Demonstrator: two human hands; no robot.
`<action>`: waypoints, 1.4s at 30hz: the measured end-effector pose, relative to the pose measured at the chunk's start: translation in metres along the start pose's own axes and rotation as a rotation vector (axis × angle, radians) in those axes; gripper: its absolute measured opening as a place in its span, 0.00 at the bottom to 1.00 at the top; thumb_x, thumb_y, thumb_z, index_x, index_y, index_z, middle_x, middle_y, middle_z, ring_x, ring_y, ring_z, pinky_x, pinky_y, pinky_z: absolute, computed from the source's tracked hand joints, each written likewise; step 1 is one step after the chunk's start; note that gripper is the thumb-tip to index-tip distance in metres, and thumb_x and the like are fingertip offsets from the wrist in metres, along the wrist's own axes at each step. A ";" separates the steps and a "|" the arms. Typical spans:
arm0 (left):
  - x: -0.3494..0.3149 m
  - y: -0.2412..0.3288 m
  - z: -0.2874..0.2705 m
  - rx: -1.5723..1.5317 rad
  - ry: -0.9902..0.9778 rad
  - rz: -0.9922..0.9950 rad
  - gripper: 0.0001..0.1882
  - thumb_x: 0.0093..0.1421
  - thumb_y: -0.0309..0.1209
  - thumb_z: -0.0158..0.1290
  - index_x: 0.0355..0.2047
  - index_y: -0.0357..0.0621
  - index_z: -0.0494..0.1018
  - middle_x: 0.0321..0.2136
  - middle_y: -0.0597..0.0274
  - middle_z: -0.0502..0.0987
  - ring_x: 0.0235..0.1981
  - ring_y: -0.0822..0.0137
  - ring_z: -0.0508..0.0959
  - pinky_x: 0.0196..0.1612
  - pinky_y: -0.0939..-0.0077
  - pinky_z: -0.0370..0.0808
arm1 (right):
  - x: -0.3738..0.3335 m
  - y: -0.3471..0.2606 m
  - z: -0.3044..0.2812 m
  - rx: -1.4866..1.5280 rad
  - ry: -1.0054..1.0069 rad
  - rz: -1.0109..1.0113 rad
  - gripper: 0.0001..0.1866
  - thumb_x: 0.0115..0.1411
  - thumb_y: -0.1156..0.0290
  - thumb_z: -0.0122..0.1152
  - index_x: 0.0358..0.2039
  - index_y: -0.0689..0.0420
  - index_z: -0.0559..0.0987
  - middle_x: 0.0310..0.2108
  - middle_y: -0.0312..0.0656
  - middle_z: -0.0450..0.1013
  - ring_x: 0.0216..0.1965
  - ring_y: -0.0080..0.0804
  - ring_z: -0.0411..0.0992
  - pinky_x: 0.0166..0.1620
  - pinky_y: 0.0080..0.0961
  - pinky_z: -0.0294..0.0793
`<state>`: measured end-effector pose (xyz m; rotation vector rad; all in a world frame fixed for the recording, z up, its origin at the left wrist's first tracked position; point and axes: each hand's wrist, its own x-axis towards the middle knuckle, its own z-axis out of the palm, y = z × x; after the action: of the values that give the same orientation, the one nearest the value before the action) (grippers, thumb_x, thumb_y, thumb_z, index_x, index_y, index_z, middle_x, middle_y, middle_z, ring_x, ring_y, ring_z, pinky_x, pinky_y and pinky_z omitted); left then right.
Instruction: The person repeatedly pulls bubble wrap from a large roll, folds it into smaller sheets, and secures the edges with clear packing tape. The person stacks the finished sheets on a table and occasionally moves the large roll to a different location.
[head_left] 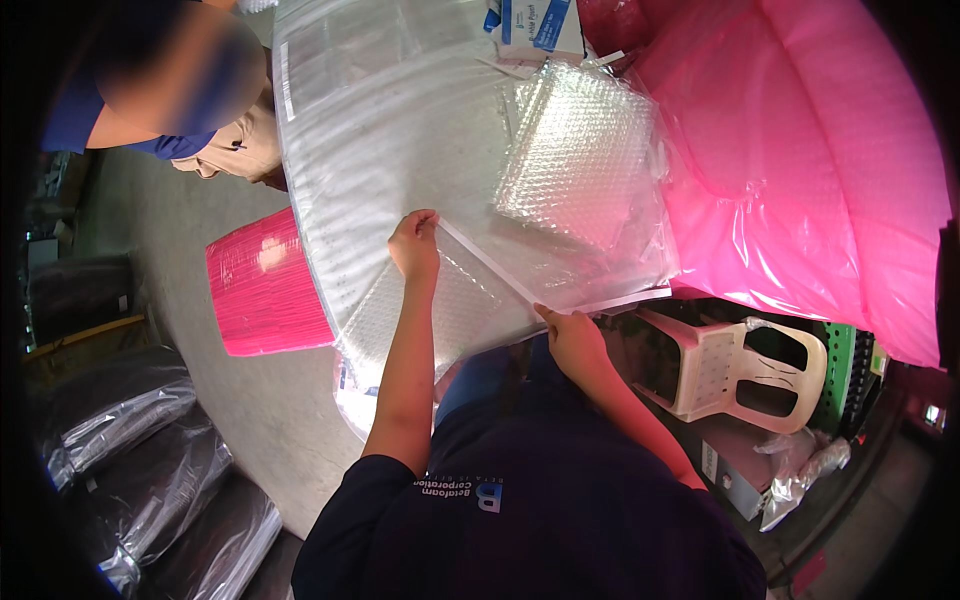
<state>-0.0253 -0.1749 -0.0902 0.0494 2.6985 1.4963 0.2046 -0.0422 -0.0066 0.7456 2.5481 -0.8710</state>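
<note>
Between my hands runs a narrow white strip, slanting down from left to right. My left hand is closed in a pinch on its upper end. With fingers curled, my right hand grips the strip's lower end near the table's front edge. A clear bubble-wrap pouch lies flat under the strip and partly beneath my left forearm. Whether the strip is attached to this pouch, I cannot tell. Beyond my right hand rests a pile of bubble-wrap pouches.
Clear plastic film covers the table. A large pink plastic-wrapped bundle borders it on the right; a blue-and-white printed box sits at the back. A beige plastic chair, a pink wrapped block and another person are nearby.
</note>
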 end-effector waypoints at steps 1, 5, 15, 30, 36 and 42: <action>0.000 -0.001 0.000 0.003 -0.005 -0.006 0.05 0.52 0.23 0.57 0.30 0.40 0.78 0.23 0.64 0.77 0.21 0.75 0.71 0.29 0.80 0.70 | 0.001 0.000 0.000 -0.006 -0.005 0.005 0.21 0.57 0.71 0.48 0.51 0.44 0.75 0.26 0.56 0.70 0.31 0.52 0.72 0.36 0.44 0.72; 0.002 -0.004 0.000 0.006 -0.010 -0.004 0.05 0.52 0.25 0.58 0.31 0.40 0.78 0.22 0.65 0.77 0.22 0.76 0.71 0.29 0.81 0.70 | 0.004 -0.002 -0.003 -0.029 -0.031 0.022 0.21 0.57 0.70 0.48 0.52 0.43 0.75 0.26 0.56 0.70 0.31 0.52 0.73 0.37 0.43 0.72; -0.005 0.006 0.005 -0.012 0.096 0.100 0.12 0.54 0.29 0.58 0.39 0.44 0.76 0.32 0.62 0.75 0.26 0.71 0.74 0.33 0.76 0.73 | 0.006 0.000 0.002 -0.021 -0.007 0.038 0.21 0.57 0.73 0.49 0.51 0.43 0.76 0.25 0.56 0.70 0.30 0.50 0.71 0.36 0.42 0.71; -0.065 0.038 0.002 0.896 -0.369 0.184 0.55 0.48 0.61 0.55 0.63 0.31 0.48 0.65 0.48 0.44 0.67 0.53 0.45 0.63 0.40 0.37 | 0.005 0.004 0.005 -0.013 -0.014 0.050 0.21 0.56 0.71 0.48 0.50 0.43 0.76 0.27 0.53 0.73 0.31 0.49 0.74 0.36 0.43 0.73; -0.089 -0.037 0.040 0.766 -0.318 0.427 0.59 0.45 0.62 0.55 0.64 0.31 0.45 0.66 0.46 0.43 0.68 0.52 0.42 0.61 0.32 0.33 | 0.006 0.002 0.007 -0.010 -0.016 0.023 0.20 0.56 0.71 0.47 0.50 0.45 0.76 0.28 0.52 0.74 0.32 0.48 0.74 0.37 0.42 0.73; -0.094 0.045 0.005 0.766 -0.577 0.157 0.61 0.44 0.64 0.55 0.65 0.35 0.40 0.68 0.56 0.34 0.68 0.54 0.35 0.57 0.26 0.28 | 0.004 0.004 0.014 -0.032 0.079 -0.056 0.20 0.56 0.73 0.48 0.48 0.47 0.77 0.25 0.59 0.71 0.28 0.53 0.72 0.35 0.43 0.71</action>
<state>0.0693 -0.1523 -0.0512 0.6200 2.6004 0.2878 0.2059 -0.0477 -0.0207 0.7162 2.6574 -0.8314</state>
